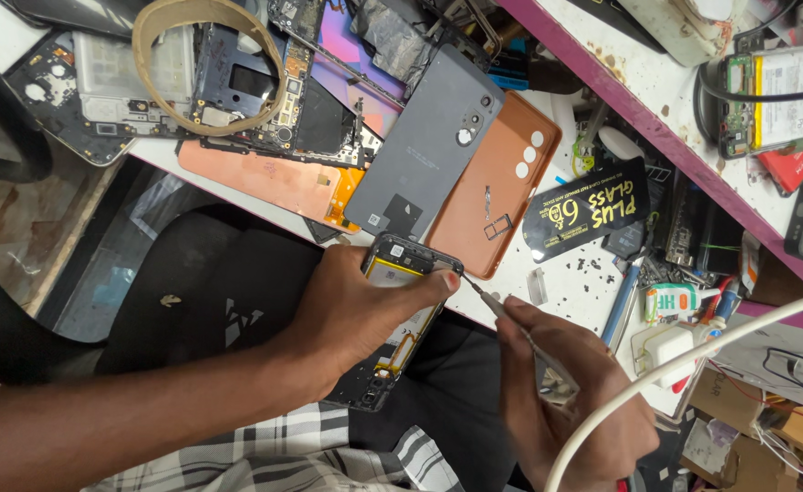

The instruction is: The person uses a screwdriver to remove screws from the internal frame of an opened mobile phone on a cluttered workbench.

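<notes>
— Where lies the opened black phone with yellow battery (399,314)?
— Centre of frame, long axis running lower left to upper right, clasped in the left hand (351,314).
— And the right hand (570,415)?
— It pinches a thin metal tool (503,312), its tip at the phone's upper right corner.

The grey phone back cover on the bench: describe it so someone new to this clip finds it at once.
Start at the white bench top above the person's left hand, which grips an opened phone. Just above lies an orange-brown case, and the grey back cover leans across its left edge. It is the only plain slate-grey slab, with camera holes near its top right corner.
</notes>
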